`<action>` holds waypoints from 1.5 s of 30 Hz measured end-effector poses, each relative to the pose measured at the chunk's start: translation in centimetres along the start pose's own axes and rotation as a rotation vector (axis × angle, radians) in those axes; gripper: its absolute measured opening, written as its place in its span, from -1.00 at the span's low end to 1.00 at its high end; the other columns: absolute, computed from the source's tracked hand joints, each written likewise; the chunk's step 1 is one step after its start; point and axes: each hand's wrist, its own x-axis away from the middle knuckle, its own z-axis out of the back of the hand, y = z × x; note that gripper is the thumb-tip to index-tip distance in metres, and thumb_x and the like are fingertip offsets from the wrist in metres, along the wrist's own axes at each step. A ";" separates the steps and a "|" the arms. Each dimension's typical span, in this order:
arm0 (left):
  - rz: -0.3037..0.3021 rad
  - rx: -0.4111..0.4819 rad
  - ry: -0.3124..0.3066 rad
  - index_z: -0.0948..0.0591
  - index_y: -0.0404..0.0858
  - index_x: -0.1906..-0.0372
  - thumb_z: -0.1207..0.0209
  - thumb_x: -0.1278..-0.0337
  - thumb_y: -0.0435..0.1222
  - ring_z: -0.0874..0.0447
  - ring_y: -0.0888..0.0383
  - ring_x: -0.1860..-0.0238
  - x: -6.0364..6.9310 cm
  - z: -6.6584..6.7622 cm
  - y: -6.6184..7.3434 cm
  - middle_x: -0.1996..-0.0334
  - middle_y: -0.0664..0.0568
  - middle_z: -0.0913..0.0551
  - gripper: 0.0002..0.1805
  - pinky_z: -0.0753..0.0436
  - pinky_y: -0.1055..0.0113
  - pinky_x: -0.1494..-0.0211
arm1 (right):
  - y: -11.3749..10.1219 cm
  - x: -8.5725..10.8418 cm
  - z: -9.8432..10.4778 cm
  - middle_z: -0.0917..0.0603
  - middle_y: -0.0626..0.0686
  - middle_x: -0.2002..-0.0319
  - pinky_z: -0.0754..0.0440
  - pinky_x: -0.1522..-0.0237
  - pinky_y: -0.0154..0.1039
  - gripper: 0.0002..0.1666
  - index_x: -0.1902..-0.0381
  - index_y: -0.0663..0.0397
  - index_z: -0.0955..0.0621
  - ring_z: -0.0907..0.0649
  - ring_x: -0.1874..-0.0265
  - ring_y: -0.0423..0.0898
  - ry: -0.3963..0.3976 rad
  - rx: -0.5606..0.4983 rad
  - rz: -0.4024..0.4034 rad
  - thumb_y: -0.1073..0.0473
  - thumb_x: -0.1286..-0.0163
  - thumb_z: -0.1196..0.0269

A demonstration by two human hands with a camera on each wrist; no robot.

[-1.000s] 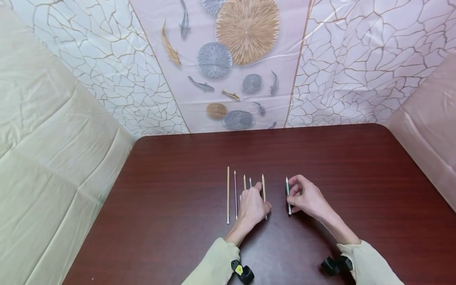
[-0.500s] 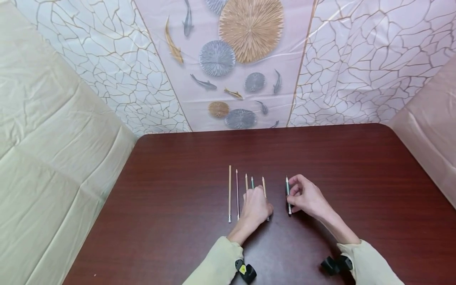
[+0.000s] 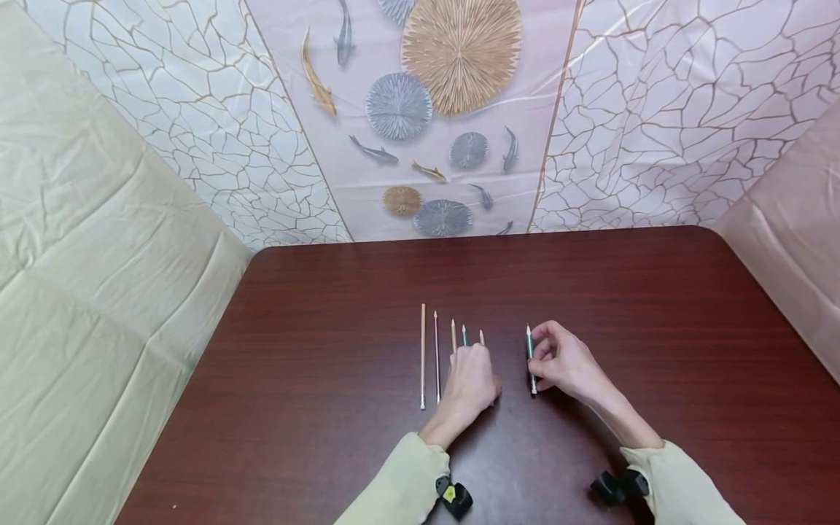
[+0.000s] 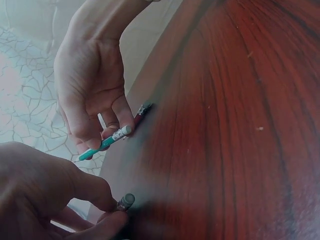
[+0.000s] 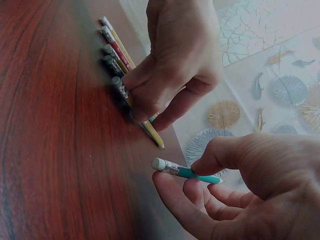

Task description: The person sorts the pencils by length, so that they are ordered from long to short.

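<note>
My left hand [image 3: 469,375] pinches a short yellow pencil [image 5: 158,138] at the right end of a row of pencils. Its silver-banded eraser end [image 4: 126,201] pokes out past the fingers in the left wrist view. To the right, my right hand [image 3: 567,364] holds a short green pencil [image 5: 187,173] between thumb and fingers, point away from me and white eraser toward me. Left of my left hand lie a long natural-wood pencil [image 3: 423,357], a thin dark-red pencil [image 3: 437,357], another yellow pencil [image 3: 453,335] and a teal pencil [image 3: 464,335]. My left hand partly covers the last two.
All of this is on a dark red-brown wooden table [image 3: 328,328]. A patterned backdrop [image 3: 459,146] hangs behind the far edge. Pale padded panels [image 3: 118,255] flank the table on both sides.
The yellow pencil in my left hand has slid slightly toward me, its tip tilting left into line nearer the row. My right hand and the green pencil have stayed in place.
</note>
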 end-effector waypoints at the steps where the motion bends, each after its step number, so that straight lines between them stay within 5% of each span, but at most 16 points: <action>1: -0.009 -0.013 0.002 -0.48 -0.15 0.79 -0.32 0.33 -0.46 -0.67 0.01 0.59 0.0 0.0 0.0 0.68 -0.03 -0.60 -0.73 -0.59 0.28 0.56 | 0.0 0.0 0.0 -0.56 0.12 0.45 -0.68 0.58 -0.07 -0.49 0.02 0.35 -0.40 -0.64 0.59 0.01 -0.001 -0.001 0.000 0.54 0.00 -0.20; 20: -0.035 -0.062 -0.056 -0.47 -0.14 0.82 -0.33 0.23 -0.50 -0.69 0.00 0.56 0.0 0.0 0.2 0.65 -0.06 -0.62 -0.65 -0.57 0.34 0.57 | 0.1 0.1 -1.7 -0.60 0.15 0.47 -0.68 0.59 -0.09 -0.52 0.06 0.42 -0.43 -0.66 0.64 0.01 -0.032 0.002 -0.040 0.53 0.03 -0.19; 32: -0.059 -0.089 -0.029 -0.55 -0.21 0.72 -0.34 0.21 -0.49 -0.71 -0.08 0.47 0.2 0.2 0.2 0.59 -0.11 -0.65 -0.77 -0.63 0.20 0.47 | -0.2 -0.2 -2.6 -0.64 0.10 0.52 -0.66 0.60 -0.14 -0.63 0.20 0.45 -0.49 -0.68 0.72 0.00 -0.026 0.047 -0.090 0.50 0.08 -0.16; 45: -0.058 -0.075 -0.017 -0.47 -0.17 0.80 -0.34 0.20 -0.46 -0.70 -0.05 0.52 0.2 0.2 0.0 0.65 -0.07 -0.61 -0.68 -0.59 0.23 0.54 | -0.7 -0.4 -3.5 -0.64 0.12 0.50 -0.65 0.63 -0.17 -0.68 0.28 0.40 -0.50 -0.68 0.74 -0.01 -0.024 0.132 -0.103 0.48 0.10 -0.22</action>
